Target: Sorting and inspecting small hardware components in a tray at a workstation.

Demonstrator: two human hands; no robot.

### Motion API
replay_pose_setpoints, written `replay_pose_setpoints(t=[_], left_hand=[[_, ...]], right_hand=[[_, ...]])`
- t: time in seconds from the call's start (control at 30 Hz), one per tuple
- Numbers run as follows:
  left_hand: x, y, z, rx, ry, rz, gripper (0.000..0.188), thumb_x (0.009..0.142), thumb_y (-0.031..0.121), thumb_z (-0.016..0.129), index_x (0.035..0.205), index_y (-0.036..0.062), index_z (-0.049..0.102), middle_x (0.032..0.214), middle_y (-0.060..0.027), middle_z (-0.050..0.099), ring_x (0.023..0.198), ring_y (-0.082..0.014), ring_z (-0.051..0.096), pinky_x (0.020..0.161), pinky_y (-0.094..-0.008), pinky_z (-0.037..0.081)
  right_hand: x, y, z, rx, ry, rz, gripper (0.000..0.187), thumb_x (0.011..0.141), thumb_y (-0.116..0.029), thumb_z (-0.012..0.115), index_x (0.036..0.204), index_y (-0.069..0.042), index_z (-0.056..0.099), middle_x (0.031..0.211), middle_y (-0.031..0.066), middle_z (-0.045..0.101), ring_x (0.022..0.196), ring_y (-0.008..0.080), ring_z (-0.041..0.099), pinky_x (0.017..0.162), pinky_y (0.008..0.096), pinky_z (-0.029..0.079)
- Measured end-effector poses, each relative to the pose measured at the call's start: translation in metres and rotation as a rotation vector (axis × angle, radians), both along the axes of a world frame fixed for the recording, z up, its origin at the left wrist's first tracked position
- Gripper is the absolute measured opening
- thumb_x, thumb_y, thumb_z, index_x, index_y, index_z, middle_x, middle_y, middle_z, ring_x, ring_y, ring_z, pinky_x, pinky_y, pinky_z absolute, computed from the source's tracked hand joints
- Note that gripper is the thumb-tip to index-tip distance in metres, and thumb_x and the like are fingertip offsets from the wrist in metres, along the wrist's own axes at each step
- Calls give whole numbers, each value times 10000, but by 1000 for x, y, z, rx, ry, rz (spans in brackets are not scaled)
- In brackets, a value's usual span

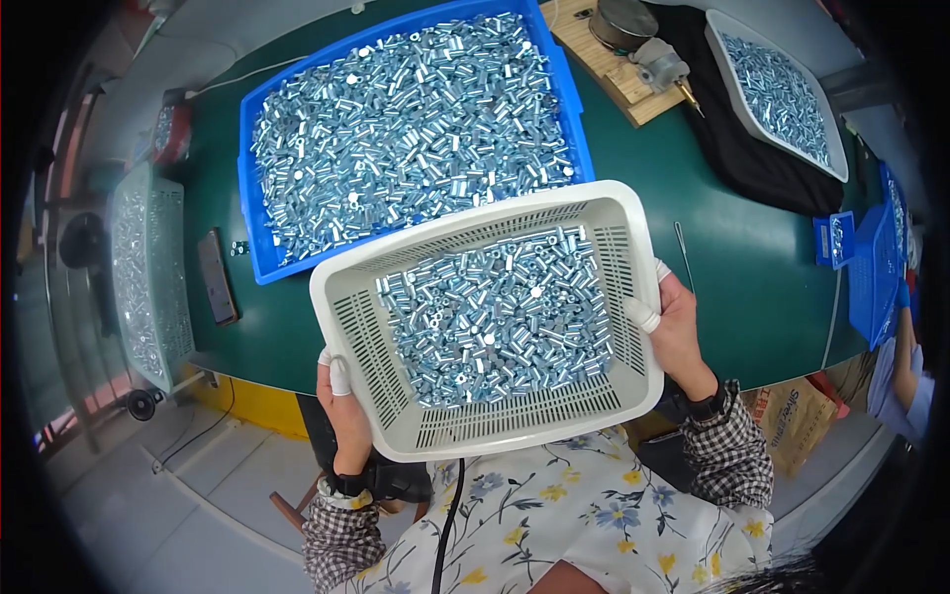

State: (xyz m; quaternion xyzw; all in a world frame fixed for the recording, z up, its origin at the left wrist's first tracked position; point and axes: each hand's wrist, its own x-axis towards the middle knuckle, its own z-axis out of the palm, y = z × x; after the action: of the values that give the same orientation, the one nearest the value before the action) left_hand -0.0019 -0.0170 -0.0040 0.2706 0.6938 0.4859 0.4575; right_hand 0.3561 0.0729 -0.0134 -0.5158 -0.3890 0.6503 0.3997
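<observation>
A white slotted plastic basket [485, 439] is held in front of me, tilted, over the near edge of the green table. Small shiny metal sleeves [495, 317] cover its bottom. My left hand [344, 416] grips the left end wall, and my right hand [678, 332] grips the right end; both wear white finger cots on thumb and fingertips. Just beyond the basket lies a large blue tray [249, 188] heaped with similar metal sleeves. The basket's far rim overlaps the tray's near edge in view.
On the green table [772, 297] lie a phone [218, 275] and a thin metal tool [684, 255]. A pale green basket [178, 267] stands left. Far right are a wooden board [618, 79] with a fixture, a white tray [839, 153] of parts and blue bins [871, 277] near another person's arm.
</observation>
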Motion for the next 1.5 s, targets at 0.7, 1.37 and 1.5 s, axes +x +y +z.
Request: replay_pose_setpoints(t=[0.7, 1.37, 1.5], left_hand=[[2, 0, 1, -29, 75, -17, 393, 976, 310, 399, 1225, 12, 461, 987, -45, 583, 816, -90, 546, 705, -219, 444], [161, 95, 76, 289, 739, -1546, 218, 786, 92, 640, 998, 65, 598, 778, -94, 534, 633, -276, 573, 544, -350, 492], [176, 97, 38, 340, 843, -1638, 228, 751, 33, 600, 977, 55, 582, 805, -97, 501, 648, -277, 575, 543, -363, 496]], right_hand=[[-1, 3, 7, -35, 104, 24, 533, 812, -160, 692, 1254, 10, 447, 1144, 47, 577, 1003, 103, 542, 889, 274, 432], [89, 8, -8, 558, -1415, 231, 119, 761, -25, 618, 816, 35, 531, 800, 171, 527, 692, 317, 579, 589, 378, 479], [86, 1, -18, 624, -1489, 247, 95, 728, -2, 597, 747, 15, 505, 767, 152, 501, 676, 295, 579, 564, 363, 485]])
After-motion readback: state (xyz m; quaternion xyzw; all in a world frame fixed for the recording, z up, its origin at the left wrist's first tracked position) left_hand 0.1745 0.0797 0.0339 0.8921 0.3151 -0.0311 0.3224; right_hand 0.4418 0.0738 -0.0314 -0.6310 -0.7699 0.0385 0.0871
